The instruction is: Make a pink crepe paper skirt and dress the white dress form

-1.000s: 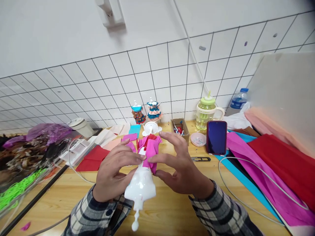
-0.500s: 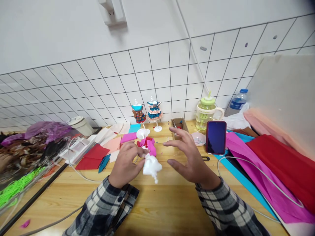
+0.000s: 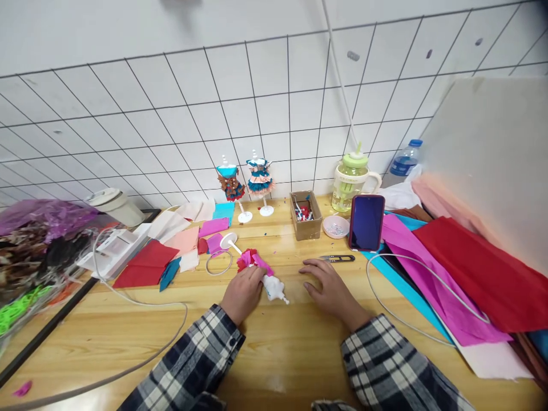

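Standing at back, the brown-and-teal ruffled mannequin and teal-and-peach ruffled mannequin look finished. Your left hand has fingers closed on the small white plastic mannequin, lying on the wooden table; pink-and-red ruffles partly cover it, upper body bare. Your right hand, fingers loosely open, holds nothing.

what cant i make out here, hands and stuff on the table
Head view: left hand's grip on the white mannequin, hidden behind its knuckles
Head view: bits in the box, too small
Head view: bottle's base, behind white plastic
Head view: left sleeve, cut off by bottom edge
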{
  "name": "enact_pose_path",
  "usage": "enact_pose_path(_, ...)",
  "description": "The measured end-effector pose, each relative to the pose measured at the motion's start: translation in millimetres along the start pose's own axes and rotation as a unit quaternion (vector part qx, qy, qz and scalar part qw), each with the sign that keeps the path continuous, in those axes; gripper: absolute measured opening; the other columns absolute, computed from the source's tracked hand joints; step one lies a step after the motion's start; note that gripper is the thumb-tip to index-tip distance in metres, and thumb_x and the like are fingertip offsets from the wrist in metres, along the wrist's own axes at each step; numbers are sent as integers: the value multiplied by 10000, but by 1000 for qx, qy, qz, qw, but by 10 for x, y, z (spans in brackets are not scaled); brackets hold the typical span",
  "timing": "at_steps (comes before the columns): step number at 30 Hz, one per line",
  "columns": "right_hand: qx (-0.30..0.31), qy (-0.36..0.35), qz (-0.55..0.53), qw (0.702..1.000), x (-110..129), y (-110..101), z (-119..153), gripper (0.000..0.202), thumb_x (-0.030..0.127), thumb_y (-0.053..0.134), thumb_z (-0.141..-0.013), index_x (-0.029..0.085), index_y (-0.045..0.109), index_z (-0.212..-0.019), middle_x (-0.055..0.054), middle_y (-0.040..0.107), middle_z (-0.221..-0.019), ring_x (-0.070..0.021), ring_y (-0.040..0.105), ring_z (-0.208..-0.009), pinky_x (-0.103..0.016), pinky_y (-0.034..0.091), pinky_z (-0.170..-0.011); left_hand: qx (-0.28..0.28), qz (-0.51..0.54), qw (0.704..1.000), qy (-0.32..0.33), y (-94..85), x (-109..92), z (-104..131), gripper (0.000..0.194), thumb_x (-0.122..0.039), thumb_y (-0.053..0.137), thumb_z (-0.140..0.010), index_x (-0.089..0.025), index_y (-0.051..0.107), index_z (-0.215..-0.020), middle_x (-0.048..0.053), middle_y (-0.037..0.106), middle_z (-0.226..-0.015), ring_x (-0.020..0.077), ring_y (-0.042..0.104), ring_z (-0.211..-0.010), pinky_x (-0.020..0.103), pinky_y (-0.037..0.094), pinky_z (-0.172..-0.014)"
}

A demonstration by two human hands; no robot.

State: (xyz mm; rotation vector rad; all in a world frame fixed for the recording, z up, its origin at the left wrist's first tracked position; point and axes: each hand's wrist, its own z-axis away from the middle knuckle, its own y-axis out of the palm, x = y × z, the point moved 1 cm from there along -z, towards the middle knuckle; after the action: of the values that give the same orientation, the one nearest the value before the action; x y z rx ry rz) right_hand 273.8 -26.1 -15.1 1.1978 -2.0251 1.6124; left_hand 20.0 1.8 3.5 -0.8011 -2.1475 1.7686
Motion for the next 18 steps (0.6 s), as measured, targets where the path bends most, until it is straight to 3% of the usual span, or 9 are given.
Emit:
enact_pose_path(9,19,34,-28,999,-60,14,0,276,175,581,-810,193,650,-1076,-117,589,-1226,-250,535,-1159,-472,428,-1017,16,42,999,-20,-37,19,55,196,-123,486,-889,-188,546,-1064,68,669,-927,209,638,-895,316,496,-773)
enact_pose_path(15,23,43,-32,998,-70,18,6,263,188,570,-821,200,654,-1069,-114,582,-1236,-249,535,-1161,-467,428,-1018,-24,42,998,32,-59,54,64,253,-155,467,-917,-170,570,-1148,110,633,-1105,213,594,-1024,343,490,-882)
enact_pose_path(18,19,48,-34,998,-98,39,11,251,205,570,-822,209,655,-1059,-109,585,-1233,-250,536,-1162,-459,429,-1018,-17,5,998,60,-57,72,60,292,-193,494,-911,-201,604,-1182,111,606,-1128,231,572,-1004,374,478,-867)
